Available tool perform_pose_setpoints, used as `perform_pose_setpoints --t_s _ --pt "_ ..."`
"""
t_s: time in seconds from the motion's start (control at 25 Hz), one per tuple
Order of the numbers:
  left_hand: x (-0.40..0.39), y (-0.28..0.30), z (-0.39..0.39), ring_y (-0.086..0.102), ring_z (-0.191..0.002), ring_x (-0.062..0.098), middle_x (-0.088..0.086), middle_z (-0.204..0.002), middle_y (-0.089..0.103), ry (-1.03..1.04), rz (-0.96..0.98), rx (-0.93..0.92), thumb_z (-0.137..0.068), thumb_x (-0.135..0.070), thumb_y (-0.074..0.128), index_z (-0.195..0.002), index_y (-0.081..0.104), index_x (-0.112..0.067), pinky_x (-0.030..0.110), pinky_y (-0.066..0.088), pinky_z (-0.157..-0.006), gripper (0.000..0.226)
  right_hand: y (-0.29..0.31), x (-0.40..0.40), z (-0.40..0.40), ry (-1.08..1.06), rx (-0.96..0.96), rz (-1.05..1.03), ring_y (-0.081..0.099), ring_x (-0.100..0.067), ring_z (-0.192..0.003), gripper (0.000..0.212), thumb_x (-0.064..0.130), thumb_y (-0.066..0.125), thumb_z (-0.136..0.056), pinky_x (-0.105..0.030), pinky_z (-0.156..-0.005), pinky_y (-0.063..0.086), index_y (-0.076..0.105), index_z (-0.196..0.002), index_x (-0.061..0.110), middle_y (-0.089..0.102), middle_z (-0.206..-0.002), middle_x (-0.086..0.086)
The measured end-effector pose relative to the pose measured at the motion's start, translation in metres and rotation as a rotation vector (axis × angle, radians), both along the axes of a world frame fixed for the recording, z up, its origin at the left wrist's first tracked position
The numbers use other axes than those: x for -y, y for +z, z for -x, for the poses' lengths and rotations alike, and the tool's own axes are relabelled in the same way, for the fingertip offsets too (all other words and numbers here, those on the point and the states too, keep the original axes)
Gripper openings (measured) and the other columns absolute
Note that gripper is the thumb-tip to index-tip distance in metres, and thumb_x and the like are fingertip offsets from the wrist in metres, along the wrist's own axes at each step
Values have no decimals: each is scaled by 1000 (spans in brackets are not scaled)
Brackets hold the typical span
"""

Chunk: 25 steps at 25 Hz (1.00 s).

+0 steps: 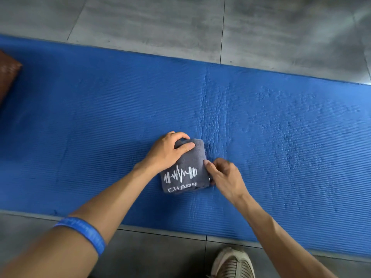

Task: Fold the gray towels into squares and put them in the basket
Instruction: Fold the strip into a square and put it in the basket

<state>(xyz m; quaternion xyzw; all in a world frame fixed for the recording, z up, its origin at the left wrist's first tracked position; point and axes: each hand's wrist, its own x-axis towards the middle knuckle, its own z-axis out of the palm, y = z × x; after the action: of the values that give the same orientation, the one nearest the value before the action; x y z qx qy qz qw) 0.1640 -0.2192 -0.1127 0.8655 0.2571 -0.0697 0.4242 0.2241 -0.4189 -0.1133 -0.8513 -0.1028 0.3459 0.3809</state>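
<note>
Gray towel point(185, 167), folded into a small square, lay on the blue mat point(100, 117), its far corner gripped by the left hand point(167, 151) and its right edge pinched by the right hand point(224, 177).

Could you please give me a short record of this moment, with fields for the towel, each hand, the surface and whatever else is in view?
towel: gray towel, folded into a compact square, white barbell logo facing up
left hand: left hand grips the towel's far left corner, thumb on top
right hand: right hand pinches the towel's right edge
surface: blue mat on a gray tiled floor
basket: brown corner at the left edge, possibly the basket
other: shoe, blue wristband on the left arm
</note>
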Motion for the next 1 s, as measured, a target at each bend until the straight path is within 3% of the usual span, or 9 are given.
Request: perform_pose_setpoints --t_s 0.12,0.16,0.24,0.36,0.44,0.52,0.68,0.88,1.0 --pt "8 -4 5 58 -87 15 -4 -92 60 -4 -112 73 -91 -52 58 -101 68 -22 37 47 -82 33 4 -12 17 -62 337 -12 60 -22 -90 12 31 56 -96 -39 -79 47 56 -96 19 61 -97 5" --pt "11 -6 5 58 -88 17 -3 -92 60 -16 -188 109 -92 -52 56 -102 68 -21 38 46 -81 34 8 -20 19 -25 495 -57 56 -21 -97 12 26 54 -96 -39 -85 46 56 -104 17 59 -108 3" --pt "19 -8 7 56 -95 21 -4 -97 61 -51 -332 130 -94 -49 51 -107 64 -24 39 41 -83 31 11 -40 21 74 668 -107 49 -21 -114 24 25 48 -96 -37 -97 40 54 -117 15 53 -129 -4" --pt "31 -14 9 47 -107 21 -6 -117 56 -58 -490 70 -95 -45 46 -121 55 -27 38 35 -89 33 9 -71 21 172 574 5 32 -23 -139 52 44 26 -98 -39 -111 27 44 -141 20 32 -157 -5" --pt "34 -20 15 42 -123 22 -1 -137 49 104 -326 85 -95 -46 41 -134 49 -24 42 36 -100 46 0 -81 14 210 473 90 18 -24 -149 69 54 10 -94 -42 -120 17 32 -151 23 21 -163 -1" --pt "33 -27 27 35 -137 24 6 -150 40 298 -143 172 -94 -46 30 -144 42 -18 45 30 -112 58 -10 -81 8 260 481 181 8 -26 -152 69 57 8 -96 -44 -122 9 22 -155 24 13 -165 -1" --pt "44 -33 48 22 -147 26 11 -160 24 260 -264 169 -100 -46 21 -153 27 -20 50 22 -118 59 -16 -77 15 287 595 284 2 -29 -152 67 55 8 -98 -50 -122 8 18 -157 26 4 -166 -2" --pt "47 -33 49 18 -148 24 10 -161 20 351 -171 81 -96 -57 16 -155 18 -25 44 17 -120 67 -27 -83 18 244 656 337 11 -34 -151 61 50 18 -101 -54 -120 16 23 -155 23 10 -166 -5" --pt "51 -29 49 32 -141 27 14 -154 33 408 -142 102 -94 -59 24 -153 23 -21 44 30 -115 70 -29 -83 16 228 645 321 17 -33 -149 61 48 19 -100 -52 -118 20 25 -154 22 15 -165 -5"
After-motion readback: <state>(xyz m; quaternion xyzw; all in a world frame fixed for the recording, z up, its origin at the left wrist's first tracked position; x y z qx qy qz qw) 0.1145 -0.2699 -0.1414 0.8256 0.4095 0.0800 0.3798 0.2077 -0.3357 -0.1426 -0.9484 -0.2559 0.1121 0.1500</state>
